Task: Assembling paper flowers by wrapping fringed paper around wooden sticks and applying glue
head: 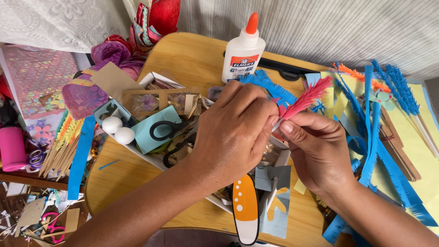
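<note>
Both hands meet above wooden table (192,59), over open craft box (151,80). Left hand (235,130) & right hand (315,146) fingers pinched shut on red fringed paper strip (304,99), fringe angled up-right, prob. kept clear for rolling. Glue bottle (243,50) upright just behind, scissors (167,129) in box

A glue bottle (243,52) stands behind black scissors (167,129).

The left hand (238,132) covers the near end of the red fringed paper strip (304,100) and much of the white box (151,158) beneath. The orange-and-white cutout (245,206) runs off the near edge, as do both forearms.
</note>
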